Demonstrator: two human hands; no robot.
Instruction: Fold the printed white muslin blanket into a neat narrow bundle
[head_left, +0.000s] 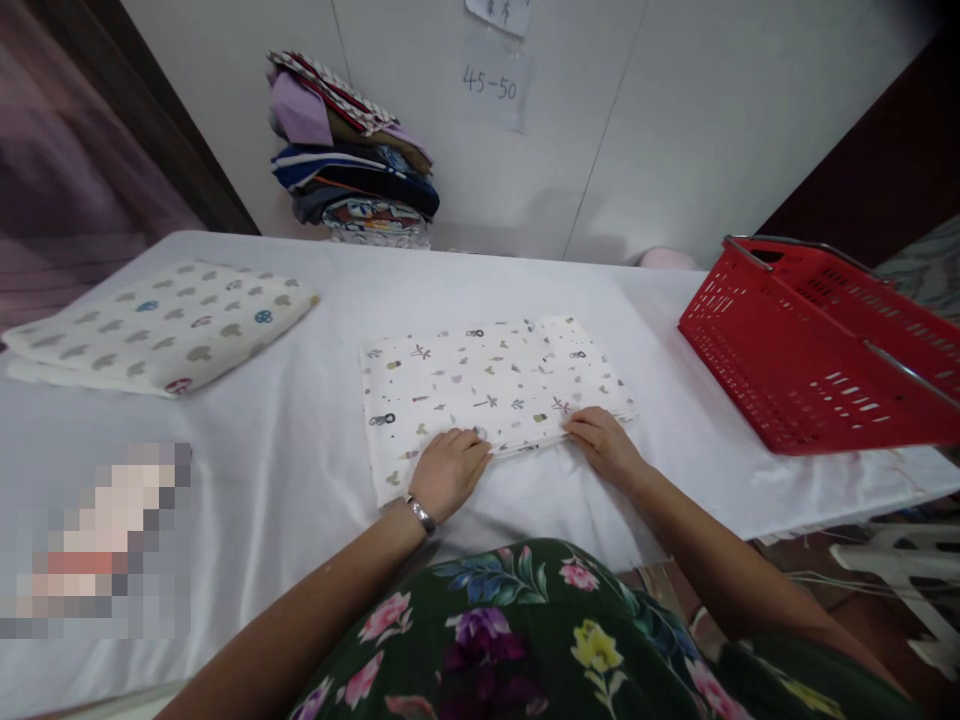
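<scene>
A white cloth with small printed plants and animals [487, 385] lies folded in a rectangle on the white-covered table [300, 470]. At its near edge, left of the middle, my left hand [451, 468] has its fingers closed on the fabric; a silver bracelet is on that wrist. My right hand [604, 445] pinches the same near edge further right, close to the cloth's right corner. The two hands are apart, with a stretch of the folded edge showing between them.
Another folded cloth with mushroom-like prints [165, 325] lies at the left. A red plastic basket [817, 350] stands at the right edge. Behind the table is a stack of folded fabrics [352, 150] against the wall. A blurred patch [112, 530] covers the lower left.
</scene>
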